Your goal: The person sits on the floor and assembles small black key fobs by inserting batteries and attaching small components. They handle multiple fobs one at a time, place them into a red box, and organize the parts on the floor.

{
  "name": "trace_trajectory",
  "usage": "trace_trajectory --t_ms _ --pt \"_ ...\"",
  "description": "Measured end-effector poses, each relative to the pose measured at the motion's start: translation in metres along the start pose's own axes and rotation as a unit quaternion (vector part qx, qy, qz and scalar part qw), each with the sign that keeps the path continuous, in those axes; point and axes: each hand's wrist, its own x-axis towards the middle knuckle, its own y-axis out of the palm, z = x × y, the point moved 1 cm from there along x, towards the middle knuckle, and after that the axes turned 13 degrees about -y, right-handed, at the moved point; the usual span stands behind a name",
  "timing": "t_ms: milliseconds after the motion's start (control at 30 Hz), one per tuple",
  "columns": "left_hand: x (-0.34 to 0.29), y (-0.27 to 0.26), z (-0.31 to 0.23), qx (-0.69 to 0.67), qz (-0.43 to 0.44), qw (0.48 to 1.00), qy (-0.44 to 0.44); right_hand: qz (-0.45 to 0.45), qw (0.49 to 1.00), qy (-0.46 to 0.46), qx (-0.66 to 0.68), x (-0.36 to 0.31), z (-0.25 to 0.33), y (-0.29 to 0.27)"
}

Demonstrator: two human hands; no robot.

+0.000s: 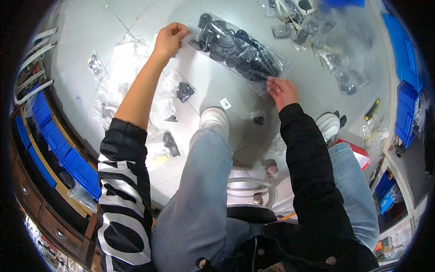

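A long clear plastic bag (235, 50) full of black rounded parts stretches between my two hands over the floor. My left hand (170, 40) pinches its upper left end, thumb and fingers pressed together. At the lower right end, my right hand (282, 92) grips the bag's edge between thumb and fingers. What the black parts are I cannot make out through the shiny film. Below the bag, a small bag of black pieces (184, 92) and a smaller bag (258, 119) lie on the floor, with a white label (225, 103) between them.
More clear bags of parts (308, 29) are scattered at the upper right, and others (129, 59) at the left. A yellow-and-black cutter knife (372, 110) lies at the right. Blue bins (68, 154) line the left shelf; more blue bins (405, 109) stand on the right.
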Motion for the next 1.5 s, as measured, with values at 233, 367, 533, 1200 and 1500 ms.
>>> trace_trajectory --t_ms 233,367,533,1200,1500 --pt "-0.035 0.062 -0.02 0.238 -0.127 0.901 0.34 0.038 0.996 0.022 0.075 0.0 0.012 0.008" --pt "-0.041 0.089 -0.039 0.303 -0.078 0.907 0.281 0.114 0.993 0.024 0.035 0.011 0.018 0.019" --pt "-0.028 0.094 -0.052 0.336 -0.064 0.896 0.285 0.135 0.991 0.008 -0.002 0.022 0.02 0.035" --pt "-0.028 0.106 -0.036 0.276 0.105 0.913 0.281 0.102 0.854 -0.241 -0.449 0.034 -0.005 0.048" --pt "-0.05 0.112 -0.037 0.32 0.023 0.904 0.284 0.205 0.8 -0.192 -0.53 0.051 0.002 0.051"
